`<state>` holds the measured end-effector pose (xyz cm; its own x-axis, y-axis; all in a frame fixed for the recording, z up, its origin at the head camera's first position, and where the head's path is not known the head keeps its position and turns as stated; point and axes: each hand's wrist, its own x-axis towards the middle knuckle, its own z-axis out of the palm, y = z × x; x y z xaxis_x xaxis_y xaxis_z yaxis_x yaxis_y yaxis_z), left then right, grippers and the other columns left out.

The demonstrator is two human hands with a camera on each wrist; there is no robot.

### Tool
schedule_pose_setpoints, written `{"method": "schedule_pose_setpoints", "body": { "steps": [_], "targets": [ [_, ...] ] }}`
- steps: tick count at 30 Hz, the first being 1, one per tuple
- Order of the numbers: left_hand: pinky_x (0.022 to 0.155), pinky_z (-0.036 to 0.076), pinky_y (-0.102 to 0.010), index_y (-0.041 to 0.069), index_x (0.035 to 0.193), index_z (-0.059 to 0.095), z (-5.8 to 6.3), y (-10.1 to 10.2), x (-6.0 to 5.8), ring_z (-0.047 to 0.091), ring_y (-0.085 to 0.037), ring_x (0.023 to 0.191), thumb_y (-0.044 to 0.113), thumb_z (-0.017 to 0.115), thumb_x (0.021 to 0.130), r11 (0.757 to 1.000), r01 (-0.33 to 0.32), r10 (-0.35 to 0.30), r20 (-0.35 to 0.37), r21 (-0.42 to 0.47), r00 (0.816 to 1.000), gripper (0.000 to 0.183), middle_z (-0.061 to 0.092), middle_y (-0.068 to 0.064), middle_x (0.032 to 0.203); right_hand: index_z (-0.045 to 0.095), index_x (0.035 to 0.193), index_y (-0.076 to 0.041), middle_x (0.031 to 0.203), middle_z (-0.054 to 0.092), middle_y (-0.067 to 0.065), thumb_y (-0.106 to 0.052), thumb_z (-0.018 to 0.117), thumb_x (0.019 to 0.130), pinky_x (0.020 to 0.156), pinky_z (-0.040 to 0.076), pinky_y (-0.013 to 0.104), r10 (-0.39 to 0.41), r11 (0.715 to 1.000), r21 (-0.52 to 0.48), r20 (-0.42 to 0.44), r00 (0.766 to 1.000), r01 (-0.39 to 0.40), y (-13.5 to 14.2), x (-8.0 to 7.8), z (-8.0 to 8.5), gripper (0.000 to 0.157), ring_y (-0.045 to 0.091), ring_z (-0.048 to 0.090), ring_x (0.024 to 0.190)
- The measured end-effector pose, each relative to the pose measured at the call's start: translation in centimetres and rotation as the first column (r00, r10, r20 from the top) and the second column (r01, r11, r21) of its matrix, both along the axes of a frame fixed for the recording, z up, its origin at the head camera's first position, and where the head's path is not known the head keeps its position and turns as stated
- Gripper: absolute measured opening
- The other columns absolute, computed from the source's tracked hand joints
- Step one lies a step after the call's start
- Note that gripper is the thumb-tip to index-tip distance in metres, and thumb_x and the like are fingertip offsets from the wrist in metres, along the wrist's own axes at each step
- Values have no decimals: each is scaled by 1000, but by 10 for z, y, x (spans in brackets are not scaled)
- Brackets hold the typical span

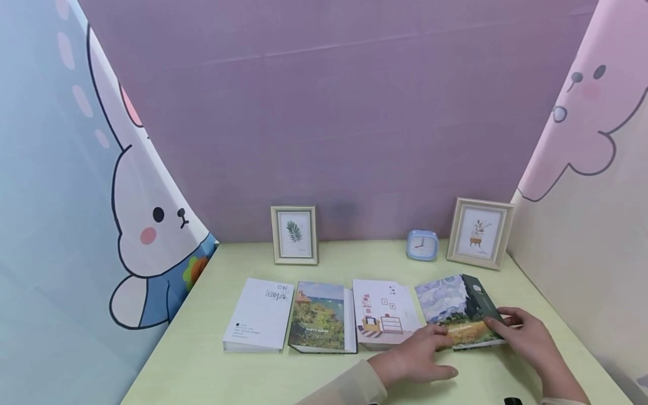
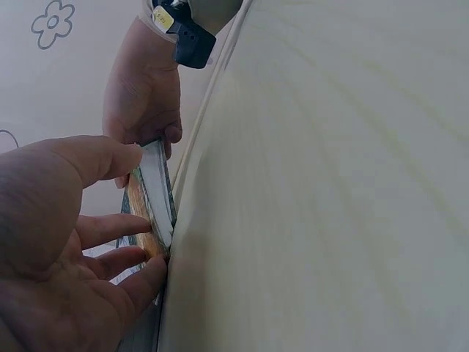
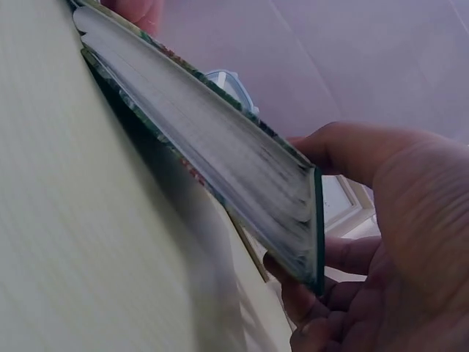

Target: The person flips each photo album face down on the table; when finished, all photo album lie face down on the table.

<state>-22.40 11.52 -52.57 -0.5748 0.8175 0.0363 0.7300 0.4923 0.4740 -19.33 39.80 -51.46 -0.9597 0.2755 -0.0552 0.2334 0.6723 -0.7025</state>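
A photo album (image 1: 445, 304) with a painted landscape cover and dark green spine is at the right end of a row. My right hand (image 1: 529, 337) grips its spine side, thumb on the cover and fingers underneath. In the right wrist view the album (image 3: 198, 139) slants, its spine edge raised off the table and its page edges showing. My left hand (image 1: 415, 357) has its fingers spread, fingertips at the album's lower left corner. The left thumb stands apart from the fingers in the head view.
Left of it lie a white album with a furniture drawing (image 1: 382, 315), a seaside-cover photo album (image 1: 319, 315) and a plain white album (image 1: 260, 315). Behind stand a leaf picture frame (image 1: 295, 235), a blue clock (image 1: 422, 245) and a plant picture frame (image 1: 480, 233) by the purple backdrop.
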Motion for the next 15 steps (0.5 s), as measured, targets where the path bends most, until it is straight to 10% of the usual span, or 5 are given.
{"method": "schedule_pose_setpoints", "body": {
  "steps": [15],
  "targets": [
    [113,34,-17,24,154,53,2,3,6,37,-6,146,49,72,96,999,-25,25,-2,-31,1000,66,38,9,163,50,137,19,115,64,33,-50,63,102,79,54,48,47,997,58,48,998,-50,2,-2,-4,78,42,63,105]
  ]
}}
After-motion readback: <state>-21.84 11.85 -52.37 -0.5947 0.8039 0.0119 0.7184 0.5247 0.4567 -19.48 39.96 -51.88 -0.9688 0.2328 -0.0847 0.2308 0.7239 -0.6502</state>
